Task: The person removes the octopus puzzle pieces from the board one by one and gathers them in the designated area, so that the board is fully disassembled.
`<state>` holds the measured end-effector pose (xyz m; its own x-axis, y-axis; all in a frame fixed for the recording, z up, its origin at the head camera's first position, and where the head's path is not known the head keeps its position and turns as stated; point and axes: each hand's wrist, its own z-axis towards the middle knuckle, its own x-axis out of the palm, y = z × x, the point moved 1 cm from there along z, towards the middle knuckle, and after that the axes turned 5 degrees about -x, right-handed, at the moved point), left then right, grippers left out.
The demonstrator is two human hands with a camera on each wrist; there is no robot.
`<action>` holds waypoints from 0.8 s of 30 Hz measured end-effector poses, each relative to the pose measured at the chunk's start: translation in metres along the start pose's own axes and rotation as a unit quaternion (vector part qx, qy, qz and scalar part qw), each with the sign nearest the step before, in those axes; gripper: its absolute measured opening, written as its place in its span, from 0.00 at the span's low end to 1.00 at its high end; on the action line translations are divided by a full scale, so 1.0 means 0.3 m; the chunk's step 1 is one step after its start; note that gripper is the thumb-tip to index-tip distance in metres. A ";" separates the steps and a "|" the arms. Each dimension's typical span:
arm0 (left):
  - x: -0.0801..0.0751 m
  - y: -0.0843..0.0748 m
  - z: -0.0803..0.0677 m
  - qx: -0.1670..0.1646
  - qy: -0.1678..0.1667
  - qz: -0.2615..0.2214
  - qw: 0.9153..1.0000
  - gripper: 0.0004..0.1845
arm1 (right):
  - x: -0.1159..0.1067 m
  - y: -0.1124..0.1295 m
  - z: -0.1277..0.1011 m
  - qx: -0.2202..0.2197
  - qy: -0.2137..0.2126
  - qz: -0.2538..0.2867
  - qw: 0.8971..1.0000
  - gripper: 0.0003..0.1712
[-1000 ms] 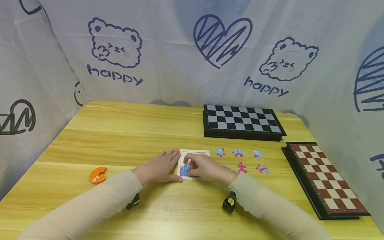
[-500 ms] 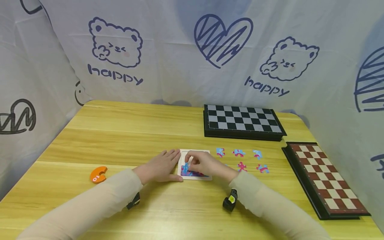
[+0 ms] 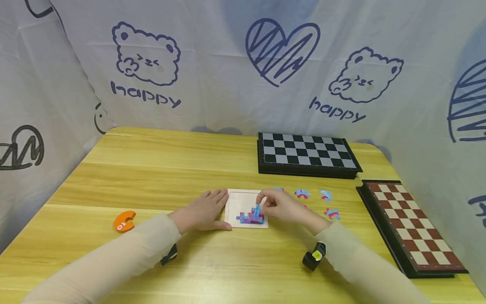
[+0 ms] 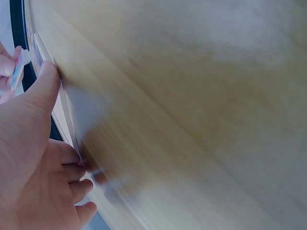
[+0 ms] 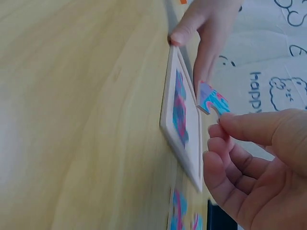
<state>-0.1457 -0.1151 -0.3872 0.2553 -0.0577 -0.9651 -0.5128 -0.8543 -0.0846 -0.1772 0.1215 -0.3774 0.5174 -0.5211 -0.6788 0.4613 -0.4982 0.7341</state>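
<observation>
— Two hands at work here: my left hand (image 3: 203, 211) lies flat, fingers straight, pressing the puzzle tray (image 3: 243, 201) at its left edge.
— And the right?
— My right hand (image 3: 282, 207) pinches a puzzle piece (image 3: 257, 210) over the tray's right side; tilted like that, it could jam or slip free

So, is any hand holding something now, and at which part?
The right hand pinches a puzzle piece by one edge, above the puzzle tray. The left hand holds nothing; it only rests against the tray's left edge.
</observation>
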 end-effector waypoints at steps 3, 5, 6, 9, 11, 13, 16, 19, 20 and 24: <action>-0.001 -0.001 -0.002 0.003 -0.001 0.002 1.000 0.48 | -0.020 -0.026 -0.038 -0.014 0.005 -0.005 1.000 0.08; 0.000 0.001 -0.001 0.005 -0.002 0.001 1.000 0.48 | -0.031 -0.044 -0.063 -0.021 0.011 -0.005 1.000 0.08; 0.001 0.001 -0.001 0.005 -0.002 0.000 1.000 0.48 | -0.035 -0.053 -0.074 -0.024 0.015 0.001 1.000 0.08; 0.002 0.003 0.001 0.004 0.000 -0.005 1.000 0.48 | -0.045 -0.076 -0.108 -0.024 0.023 0.008 0.999 0.08; 0.002 0.004 0.001 0.003 0.001 -0.007 1.000 0.48 | -0.050 -0.086 -0.128 -0.020 0.029 0.010 0.999 0.07; 0.002 0.003 0.001 0.002 0.003 -0.010 1.000 0.48 | -0.052 -0.091 -0.149 -0.008 0.034 0.014 0.999 0.07; 0.002 0.003 0.001 0.001 0.003 -0.012 1.000 0.48 | -0.055 -0.094 -0.177 0.015 0.048 0.022 0.999 0.07; 0.003 0.003 0.001 0.002 0.003 -0.011 1.000 0.48 | -0.054 -0.095 -0.200 0.038 0.063 0.020 0.997 0.07; 0.002 0.003 0.001 0.003 0.003 -0.011 1.000 0.48 | -0.054 -0.095 -0.206 0.043 0.068 0.019 0.997 0.07; 0.002 0.004 0.001 0.003 0.002 -0.010 1.000 0.48 | -0.051 -0.090 -0.220 0.055 0.083 0.025 0.995 0.07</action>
<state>-0.1462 -0.1160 -0.3880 0.2690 -0.0437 -0.9621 -0.5120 -0.8526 -0.1045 -0.1501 0.1887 -0.3856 0.6534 -0.4308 -0.6224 0.3547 -0.5521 0.7546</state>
